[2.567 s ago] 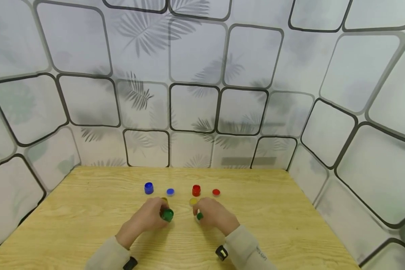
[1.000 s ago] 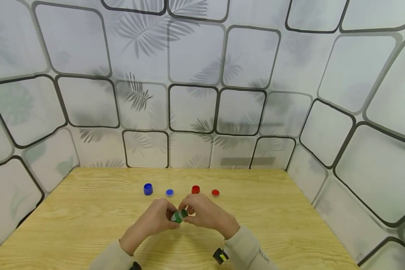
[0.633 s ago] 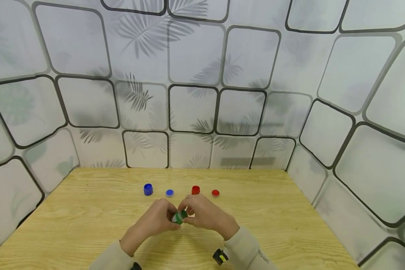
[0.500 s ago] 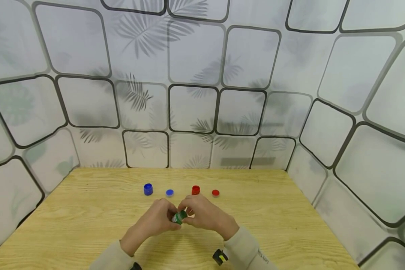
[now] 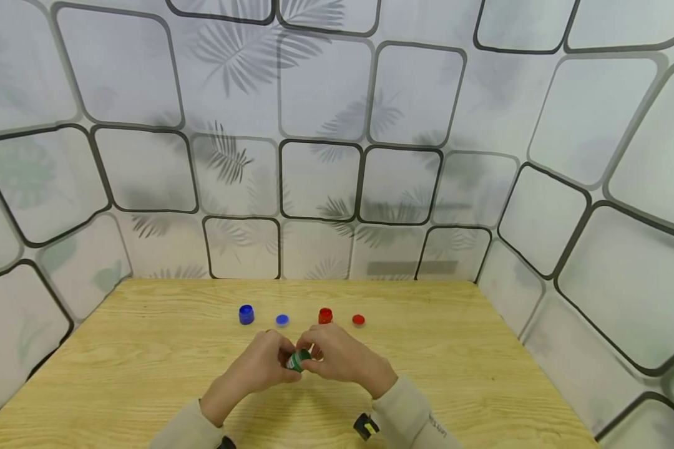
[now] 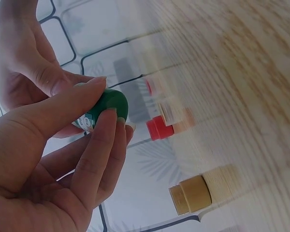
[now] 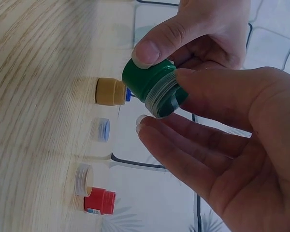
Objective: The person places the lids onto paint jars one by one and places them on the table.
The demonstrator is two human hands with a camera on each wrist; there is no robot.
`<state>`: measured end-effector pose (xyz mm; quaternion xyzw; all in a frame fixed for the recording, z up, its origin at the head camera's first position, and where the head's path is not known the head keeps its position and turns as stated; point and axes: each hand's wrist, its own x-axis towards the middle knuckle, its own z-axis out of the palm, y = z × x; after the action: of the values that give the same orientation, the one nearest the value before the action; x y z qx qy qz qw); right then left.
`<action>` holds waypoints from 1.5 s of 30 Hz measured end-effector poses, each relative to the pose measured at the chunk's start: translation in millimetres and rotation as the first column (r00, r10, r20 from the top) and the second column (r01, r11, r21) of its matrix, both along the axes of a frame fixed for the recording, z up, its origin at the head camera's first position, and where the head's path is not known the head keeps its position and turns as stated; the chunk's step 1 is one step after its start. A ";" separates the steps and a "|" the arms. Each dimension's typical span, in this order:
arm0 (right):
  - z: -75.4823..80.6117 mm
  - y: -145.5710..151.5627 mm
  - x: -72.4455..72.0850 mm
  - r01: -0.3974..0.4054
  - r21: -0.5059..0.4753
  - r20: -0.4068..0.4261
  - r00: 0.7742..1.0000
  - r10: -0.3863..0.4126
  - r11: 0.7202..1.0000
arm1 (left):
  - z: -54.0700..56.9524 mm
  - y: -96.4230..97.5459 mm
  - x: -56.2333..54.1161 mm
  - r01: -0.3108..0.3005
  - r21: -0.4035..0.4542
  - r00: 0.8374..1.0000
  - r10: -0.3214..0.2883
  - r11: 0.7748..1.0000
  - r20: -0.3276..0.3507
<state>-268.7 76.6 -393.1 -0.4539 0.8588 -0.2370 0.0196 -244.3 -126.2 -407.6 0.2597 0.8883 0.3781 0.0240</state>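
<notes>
Above the table, my left hand (image 5: 258, 363) holds a small green paint jar (image 6: 117, 102), tilted with its mouth toward the right. A green lid with a clear ridged rim (image 7: 160, 99) sits at the jar's mouth. The thumb and fingers of my right hand (image 5: 345, 357) are around this lid; in the right wrist view the thumb touches its edge. The left thumb presses on the jar's side, and its fingers curl beneath. Part of the jar's white label shows in the left wrist view.
Farther back on the wooden table (image 5: 146, 374) stand an uncapped blue jar (image 5: 246, 315) and a red jar (image 5: 325, 315). A blue lid (image 5: 282, 320) and a red lid (image 5: 358, 320) lie beside them. A yellow jar (image 6: 195, 193) and its lid (image 7: 83, 180) are nearer the hands.
The right hand has lifted the green lid off the table and brought it to the jar's mouth; the left hand has moved right. Over the last second, the right fingers shift slightly around the lid.
</notes>
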 end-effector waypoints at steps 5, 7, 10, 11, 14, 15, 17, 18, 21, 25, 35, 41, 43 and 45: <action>0.5 -0.4 0.2 0.013 -0.005 0.021 1.000 -0.013 1.000 | 0.0 -0.1 0.9 0.001 -0.001 1.000 -0.001 1.000 -0.002; 0.9 -0.8 0.4 0.022 -0.005 0.034 0.999 -0.022 1.000 | 0.0 -0.2 0.9 0.002 -0.005 1.000 -0.002 1.000 -0.008; 1.0 -1.4 0.9 0.030 -0.006 0.042 0.999 -0.029 1.000 | 0.1 -0.1 0.8 0.004 -0.010 1.000 -0.004 1.000 -0.019; 1.0 -1.6 1.0 0.031 -0.003 0.040 0.999 -0.031 1.000 | 0.3 0.0 0.9 0.005 -0.010 1.000 -0.005 1.000 -0.020; 0.7 -1.5 1.0 0.039 0.009 0.038 0.998 -0.039 0.999 | 0.0 -0.2 0.7 0.008 -0.010 1.000 -0.008 1.000 -0.018; 0.6 -1.3 0.8 0.042 0.016 0.037 0.998 -0.042 0.999 | 0.0 -0.4 0.7 0.009 -0.009 1.000 -0.009 1.000 -0.014; 0.5 -0.9 0.8 0.048 0.029 0.037 0.998 -0.049 0.998 | 0.0 -1.4 0.8 0.009 -0.007 1.000 -0.009 1.000 -0.010; 0.6 -0.5 0.7 0.050 0.034 0.035 0.998 -0.051 0.998 | 0.0 -1.7 0.8 0.008 -0.007 1.000 -0.009 1.000 -0.006; 0.8 1.1 0.5 0.048 0.041 0.029 0.998 -0.049 0.998 | 0.3 -2.6 0.6 0.005 -0.005 1.000 -0.005 1.000 0.001; 1.9 3.2 0.7 0.030 0.028 0.037 0.999 -0.031 0.999 | 0.7 -3.2 0.3 0.001 0.000 1.000 -0.001 1.000 0.008; 2.2 2.7 -0.5 0.009 0.010 0.041 0.999 -0.010 1.000 | 2.4 -2.0 -0.4 -0.008 -0.002 1.000 0.008 1.000 0.000; 2.2 2.4 0.9 0.000 -0.003 0.036 0.999 0.000 1.000 | 2.6 -1.4 0.0 -0.007 0.008 1.000 0.007 1.000 0.004; 2.5 2.4 1.4 -0.004 -0.004 0.028 1.000 0.004 1.000 | 2.2 -0.8 -0.2 -0.004 0.008 1.000 0.004 1.000 0.002; 2.3 2.6 1.5 -0.003 -0.003 0.022 1.000 0.003 1.000 | 2.2 -0.4 -0.2 -0.002 0.008 1.000 0.002 1.000 -0.002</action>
<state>-267.2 79.2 -390.8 -0.4527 0.8574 -0.2430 0.0287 -244.5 -126.6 -405.4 0.2593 0.8869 0.3816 0.0218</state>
